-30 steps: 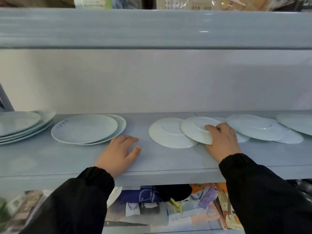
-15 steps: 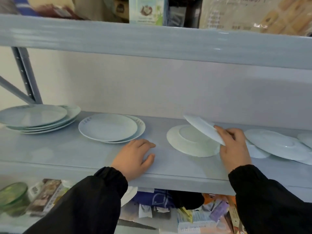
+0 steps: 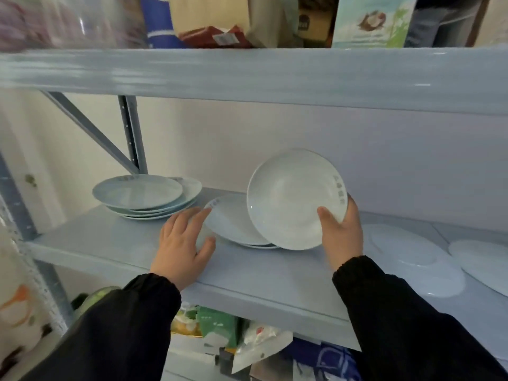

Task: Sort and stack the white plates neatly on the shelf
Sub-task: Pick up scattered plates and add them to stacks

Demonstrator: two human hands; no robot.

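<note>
Farthest to the left of the tilted plate (image 3: pixel 294 199), a stack of plates (image 3: pixel 143 196) sits on the shelf (image 3: pixel 261 273). Its rims are a little uneven, so we judge that group sorted but not yet squared up. Closer in on the same side, our left hand (image 3: pixel 182 246) lies flat on the shelf, fingers spread and holding nothing. Its fingertips are at the rim of a low pile (image 3: pixel 231 226) of two or three plates; we cannot tell whether they touch it. The tilted plate stands almost on edge, facing us, its lower rim over that pile. Our right hand (image 3: pixel 342 235) grips it, thumb on the inside and fingers behind, and it looks bound for the pile. Right of the tilted plate, at least two loose plates (image 3: pixel 412 257) lie upside down, so we reckon about half the work remains. The shelf is a pale blue-grey board on a grey metal post (image 3: pixel 132 133), set against a white wall (image 3: pixel 357 149). Above the tilted plate an upper board (image 3: pixel 247 75) carries boxes (image 3: pixel 371 20); below it, packets (image 3: pixel 220 331) crowd the lower level.
</note>
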